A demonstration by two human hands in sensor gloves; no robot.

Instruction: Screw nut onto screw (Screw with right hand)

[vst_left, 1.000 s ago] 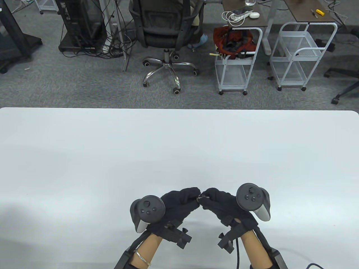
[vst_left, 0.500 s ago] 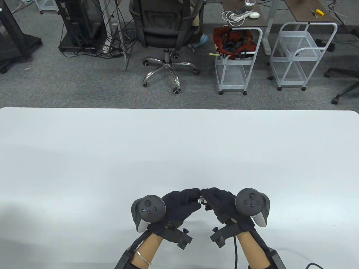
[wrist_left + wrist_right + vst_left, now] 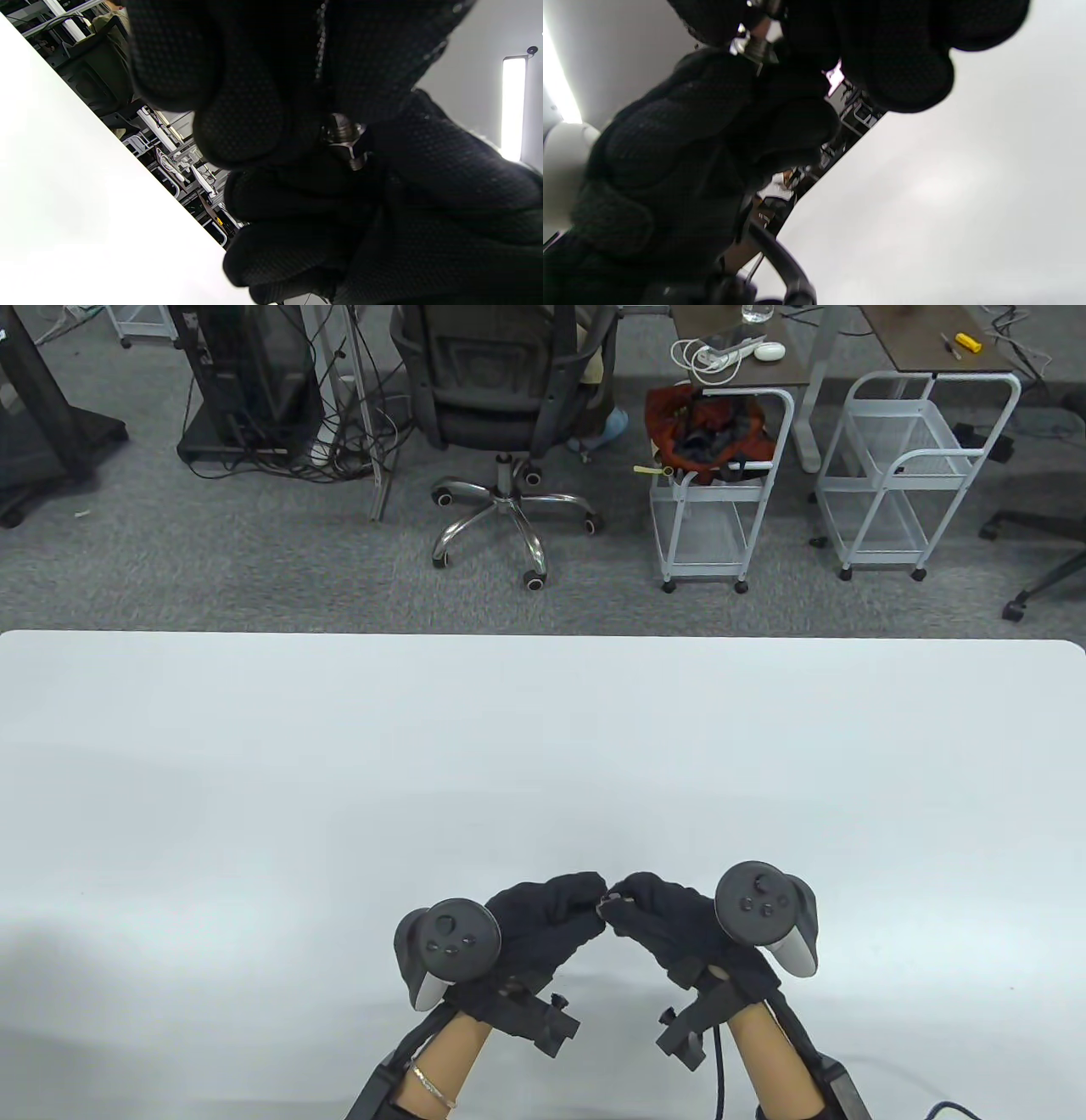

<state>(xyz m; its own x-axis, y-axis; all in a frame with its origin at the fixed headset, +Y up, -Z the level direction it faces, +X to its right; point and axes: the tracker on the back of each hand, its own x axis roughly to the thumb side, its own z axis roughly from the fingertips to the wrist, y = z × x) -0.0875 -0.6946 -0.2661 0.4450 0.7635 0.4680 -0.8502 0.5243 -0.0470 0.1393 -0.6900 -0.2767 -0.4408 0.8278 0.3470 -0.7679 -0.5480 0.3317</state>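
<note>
Nut [image 3: 345,140] and screw [image 3: 755,47] are held pinched between the fingertips of left hand [image 3: 543,925] and right hand [image 3: 670,920], met just above the counter [image 3: 543,746] near its front edge.

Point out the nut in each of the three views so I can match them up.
Table view: nut barely shows, low centre, where the left hand and right hand fingertips meet.
Left wrist view: nut right of centre, between black gloved fingers.
Right wrist view: nut near the top edge, left of centre, blurred.
Shared landmark: the white table.
</note>
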